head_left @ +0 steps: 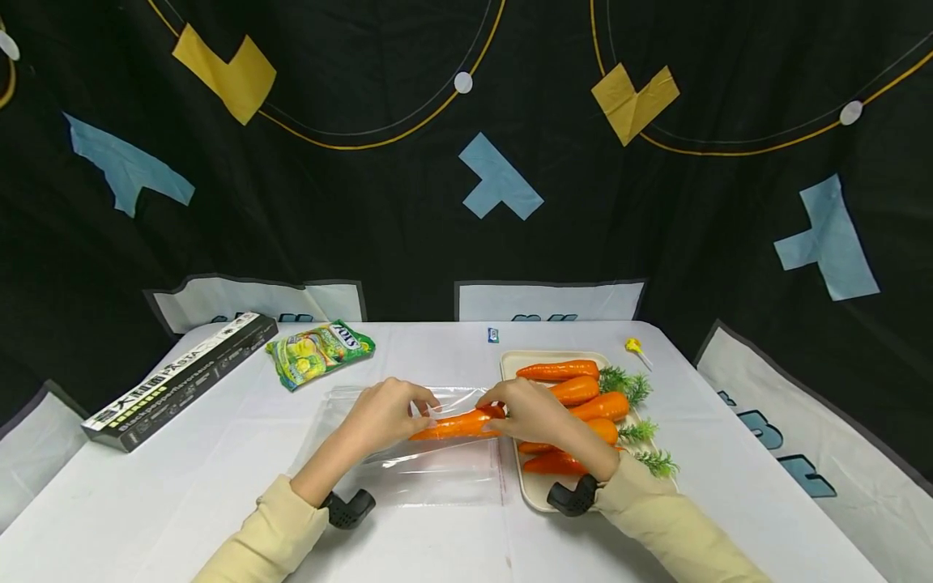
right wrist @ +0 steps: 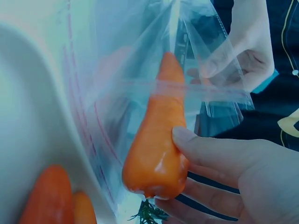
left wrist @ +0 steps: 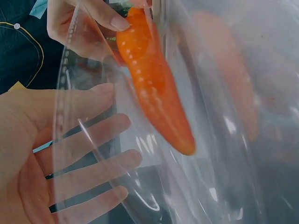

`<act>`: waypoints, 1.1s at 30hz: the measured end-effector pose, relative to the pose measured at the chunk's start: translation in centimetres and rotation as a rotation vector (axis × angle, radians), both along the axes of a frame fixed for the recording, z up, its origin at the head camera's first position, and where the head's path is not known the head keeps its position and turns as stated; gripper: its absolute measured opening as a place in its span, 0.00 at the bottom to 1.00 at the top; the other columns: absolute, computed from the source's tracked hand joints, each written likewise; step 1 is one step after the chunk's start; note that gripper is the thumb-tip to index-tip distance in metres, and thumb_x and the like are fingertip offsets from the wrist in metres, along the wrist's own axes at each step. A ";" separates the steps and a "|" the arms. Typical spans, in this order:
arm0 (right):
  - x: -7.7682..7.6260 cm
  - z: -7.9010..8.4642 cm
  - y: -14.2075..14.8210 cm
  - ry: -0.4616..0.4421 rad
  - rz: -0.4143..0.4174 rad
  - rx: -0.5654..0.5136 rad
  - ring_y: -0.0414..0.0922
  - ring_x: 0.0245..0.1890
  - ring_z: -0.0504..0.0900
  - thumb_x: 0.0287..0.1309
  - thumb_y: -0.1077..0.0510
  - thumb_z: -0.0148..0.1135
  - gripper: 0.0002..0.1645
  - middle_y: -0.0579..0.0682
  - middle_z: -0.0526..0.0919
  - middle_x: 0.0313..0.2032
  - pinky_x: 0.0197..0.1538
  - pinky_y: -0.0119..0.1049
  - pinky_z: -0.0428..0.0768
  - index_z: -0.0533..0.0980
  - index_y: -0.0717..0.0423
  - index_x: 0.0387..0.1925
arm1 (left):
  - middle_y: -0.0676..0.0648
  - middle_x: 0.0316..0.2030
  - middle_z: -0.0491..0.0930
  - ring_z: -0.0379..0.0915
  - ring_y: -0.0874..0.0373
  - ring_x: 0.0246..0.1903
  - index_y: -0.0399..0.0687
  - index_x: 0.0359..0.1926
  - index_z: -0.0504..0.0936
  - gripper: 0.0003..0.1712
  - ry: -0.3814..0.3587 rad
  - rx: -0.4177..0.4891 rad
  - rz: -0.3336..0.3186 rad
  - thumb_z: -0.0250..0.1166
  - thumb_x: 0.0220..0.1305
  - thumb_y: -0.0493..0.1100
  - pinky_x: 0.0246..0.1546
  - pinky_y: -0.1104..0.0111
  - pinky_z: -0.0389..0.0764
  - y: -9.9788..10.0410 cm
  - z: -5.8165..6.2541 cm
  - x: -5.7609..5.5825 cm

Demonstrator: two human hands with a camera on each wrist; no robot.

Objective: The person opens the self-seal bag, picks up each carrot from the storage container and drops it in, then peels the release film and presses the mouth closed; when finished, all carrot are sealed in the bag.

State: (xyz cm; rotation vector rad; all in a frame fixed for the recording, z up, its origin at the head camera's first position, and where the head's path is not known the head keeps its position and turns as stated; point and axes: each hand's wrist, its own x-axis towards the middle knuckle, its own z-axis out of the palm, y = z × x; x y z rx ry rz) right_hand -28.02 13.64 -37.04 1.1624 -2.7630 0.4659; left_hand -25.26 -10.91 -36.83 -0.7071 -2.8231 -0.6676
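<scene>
Over the table, an orange carrot [head_left: 459, 425] lies with its narrow tip inside a clear plastic zip bag [head_left: 437, 484]. My right hand [head_left: 530, 407] grips the carrot's thick end, with the thumb [right wrist: 184, 135] along its side and green leaves just below. My left hand [head_left: 388, 414] is at the bag's mouth beside the carrot tip. Its fingers [left wrist: 93, 170] are spread and fairly straight, seen through the clear film in the left wrist view. Deeper within the bag, a second orange carrot shape [left wrist: 229, 70] shows blurred through the plastic.
Right of the bag, a cream tray [head_left: 538, 495] holds several carrots [head_left: 576, 390] with green tops. A yellow lollipop [head_left: 634, 346] and a small blue packet [head_left: 493, 334] lie farther back. At the left are a green snack bag [head_left: 321, 354] and a long black box [head_left: 182, 380].
</scene>
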 end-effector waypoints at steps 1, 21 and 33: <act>0.0 -0.1 -0.2 -0.006 -0.003 0.009 0.37 0.24 0.71 0.52 0.55 0.73 0.13 0.43 0.85 0.35 0.25 0.28 0.68 0.85 0.51 0.41 | 0.60 0.25 0.80 0.67 0.65 0.17 0.54 0.37 0.88 0.09 -0.001 -0.002 -0.001 0.72 0.52 0.40 0.19 0.69 0.70 0.0 0.0 0.0; 0.2 0.9 1.3 -0.180 0.056 -0.056 0.48 0.42 0.82 0.54 0.61 0.70 0.15 0.51 0.86 0.44 0.45 0.42 0.81 0.83 0.57 0.46 | 0.61 0.24 0.80 0.67 0.65 0.20 0.55 0.34 0.88 0.07 -0.004 -0.026 0.002 0.73 0.51 0.40 0.22 0.68 0.70 0.4 -0.2 0.2; -2.1 1.4 4.8 -0.129 0.029 -0.004 0.51 0.52 0.79 0.54 0.63 0.70 0.19 0.50 0.83 0.48 0.56 0.46 0.76 0.81 0.59 0.49 | 0.60 0.25 0.80 0.67 0.65 0.19 0.54 0.34 0.88 0.07 -0.009 -0.013 0.004 0.73 0.52 0.40 0.22 0.68 0.70 0.4 -0.3 0.3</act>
